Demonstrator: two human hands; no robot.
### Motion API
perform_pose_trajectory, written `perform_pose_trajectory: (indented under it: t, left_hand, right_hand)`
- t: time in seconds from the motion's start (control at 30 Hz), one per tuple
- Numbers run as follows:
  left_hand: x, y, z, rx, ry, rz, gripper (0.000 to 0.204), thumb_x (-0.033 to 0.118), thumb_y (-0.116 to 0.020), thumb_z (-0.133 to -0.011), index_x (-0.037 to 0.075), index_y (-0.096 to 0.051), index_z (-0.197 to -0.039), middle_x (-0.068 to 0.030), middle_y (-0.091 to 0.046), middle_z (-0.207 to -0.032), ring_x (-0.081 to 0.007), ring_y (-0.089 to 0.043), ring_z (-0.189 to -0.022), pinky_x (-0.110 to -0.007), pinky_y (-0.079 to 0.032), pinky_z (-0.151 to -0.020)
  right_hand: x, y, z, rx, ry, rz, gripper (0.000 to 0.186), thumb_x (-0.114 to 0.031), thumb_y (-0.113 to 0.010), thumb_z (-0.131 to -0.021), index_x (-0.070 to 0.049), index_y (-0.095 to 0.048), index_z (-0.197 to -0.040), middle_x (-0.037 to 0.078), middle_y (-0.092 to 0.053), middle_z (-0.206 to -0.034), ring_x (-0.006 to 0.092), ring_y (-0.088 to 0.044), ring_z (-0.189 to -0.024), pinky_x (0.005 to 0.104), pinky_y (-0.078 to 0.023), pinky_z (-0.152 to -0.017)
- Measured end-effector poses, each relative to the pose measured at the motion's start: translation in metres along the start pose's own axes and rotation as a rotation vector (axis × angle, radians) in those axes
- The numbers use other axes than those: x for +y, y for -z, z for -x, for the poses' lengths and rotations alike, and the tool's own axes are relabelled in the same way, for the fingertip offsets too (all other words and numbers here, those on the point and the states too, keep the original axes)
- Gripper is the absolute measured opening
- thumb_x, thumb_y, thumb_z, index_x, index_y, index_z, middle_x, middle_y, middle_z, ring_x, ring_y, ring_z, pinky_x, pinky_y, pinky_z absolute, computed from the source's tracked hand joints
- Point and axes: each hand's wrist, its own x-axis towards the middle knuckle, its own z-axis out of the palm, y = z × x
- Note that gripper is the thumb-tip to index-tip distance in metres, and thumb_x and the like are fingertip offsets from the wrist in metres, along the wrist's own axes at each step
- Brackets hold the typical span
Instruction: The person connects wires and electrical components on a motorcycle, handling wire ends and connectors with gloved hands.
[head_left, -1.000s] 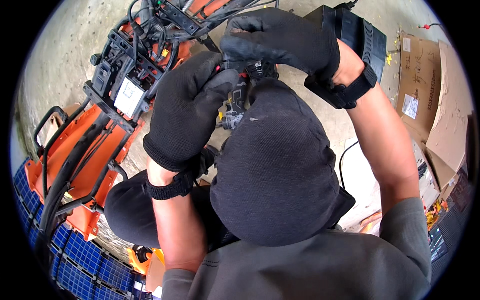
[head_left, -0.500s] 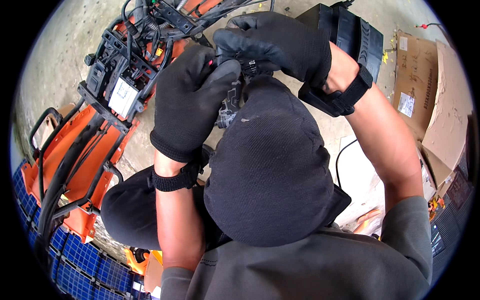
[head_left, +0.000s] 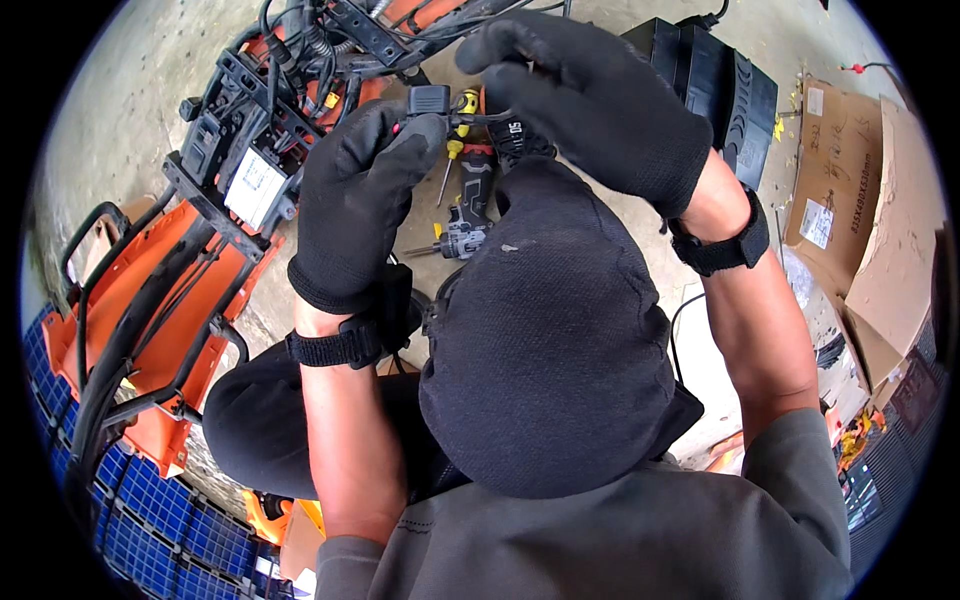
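Note:
My left hand (head_left: 355,200), in a black glove, pinches a small black rectangular block (head_left: 429,99) between thumb and fingers. A thin dark strip runs from the block toward my right hand. My right hand (head_left: 610,110), gloved too, is raised just right of the block, with thumb and fingers apart. Whether it touches the strip I cannot tell. Below the block, a yellow-and-black screwdriver (head_left: 453,150) and a grey cordless drill (head_left: 466,215) with a bit lie on the floor by my dark shoe (head_left: 520,142).
An orange vehicle frame (head_left: 140,290) with black tubes and exposed wiring (head_left: 310,70) stands at the left. A black case (head_left: 715,90) is at the far right, beside an opened cardboard box (head_left: 835,180). Blue grid panels (head_left: 190,530) lie at the lower left.
My hands have moved apart: the right has shifted right and its fingers have spread, the left has moved slightly left. The black block, screwdriver and drill now show between them.

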Motion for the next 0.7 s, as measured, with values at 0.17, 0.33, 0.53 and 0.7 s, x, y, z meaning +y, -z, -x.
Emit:
perform_pose_trajectory:
  t: [0.17,0.33,0.53,0.7]
  left_hand:
    - [-0.007,0.002,-0.001,-0.075,-0.072,-0.016,0.015,0.010,-0.064,-0.082,0.000,-0.067,-0.092,-0.0003,-0.061,-0.076,-0.0071,-0.053,-0.068,-0.024,-0.042,-0.062]
    - [0.003,0.002,-0.005,-0.183,-0.155,-0.115,0.015,0.004,-0.067,-0.076,0.000,-0.065,-0.091,-0.0041,-0.063,-0.076,-0.0110,-0.058,-0.070,-0.027,-0.046,-0.064]
    - [0.013,-0.001,-0.001,-0.161,-0.271,-0.370,0.019,0.006,-0.068,-0.075,-0.002,-0.063,-0.091,-0.0120,-0.063,-0.076,-0.0183,-0.061,-0.070,-0.031,-0.049,-0.067]
    - [0.022,-0.006,0.001,-0.180,-0.292,-0.303,0.021,0.010,-0.068,-0.076,-0.002,-0.062,-0.092,-0.0137,-0.064,-0.079,-0.0200,-0.063,-0.071,-0.032,-0.049,-0.067]
  right_hand:
    - [0.017,-0.006,-0.009,-0.312,-0.012,-0.045,0.026,-0.026,-0.063,-0.091,-0.004,-0.062,-0.105,0.009,-0.061,-0.082,0.0165,-0.056,-0.074,0.0316,-0.047,-0.068]
    - [0.011,0.002,-0.018,-0.633,-0.165,0.108,0.034,-0.038,-0.064,-0.090,-0.005,-0.062,-0.098,0.008,-0.058,-0.077,0.0145,-0.053,-0.070,0.0327,-0.044,-0.065]
    - [-0.005,0.005,-0.017,-0.633,-0.201,0.160,0.038,-0.040,-0.061,-0.092,-0.003,-0.060,-0.098,0.010,-0.058,-0.078,0.0177,-0.055,-0.070,0.0344,-0.045,-0.067]
    - [0.015,0.001,0.000,-0.408,-0.051,-0.051,0.033,-0.029,-0.061,-0.092,-0.002,-0.061,-0.111,0.012,-0.064,-0.095,0.0241,-0.063,-0.083,0.0352,-0.049,-0.077]
